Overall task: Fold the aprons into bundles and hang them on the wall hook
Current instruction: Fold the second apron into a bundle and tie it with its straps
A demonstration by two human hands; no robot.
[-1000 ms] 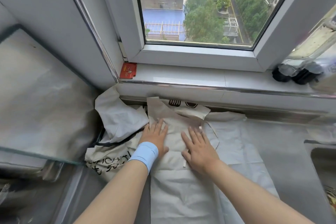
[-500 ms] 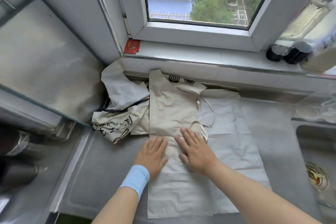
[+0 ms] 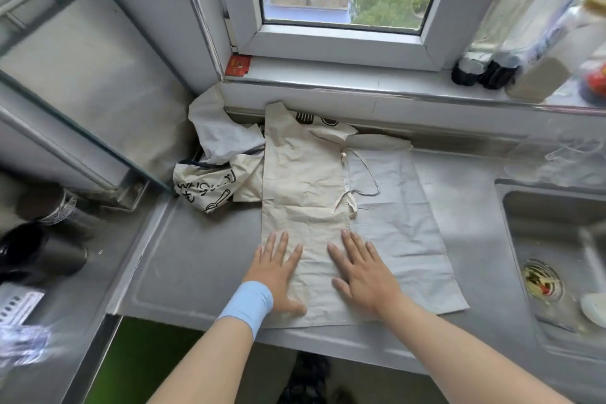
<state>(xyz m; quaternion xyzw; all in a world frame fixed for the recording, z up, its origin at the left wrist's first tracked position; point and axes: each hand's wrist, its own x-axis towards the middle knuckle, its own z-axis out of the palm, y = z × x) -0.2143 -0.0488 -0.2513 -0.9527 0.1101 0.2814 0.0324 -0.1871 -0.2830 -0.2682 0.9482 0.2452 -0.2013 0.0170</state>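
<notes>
Aprons cover my steel desk (image 3: 196, 272) beside the sink (image 3: 551, 239): a cream folded apron (image 3: 305, 180) lies lengthwise left of the sink, over a grey one (image 3: 403, 223). A printed apron (image 3: 210, 187) sits crumpled farther left. My left hand (image 3: 278, 272) and right hand (image 3: 364, 269) press flat, fingers spread, gripping nothing.

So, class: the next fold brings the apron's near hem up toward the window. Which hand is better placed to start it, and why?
Probably the left hand: its thumb lies close to the near hem of the beige apron, by the corner. The right hand lies flat further up, straddling the apron's edge and the grey cloth.
</notes>
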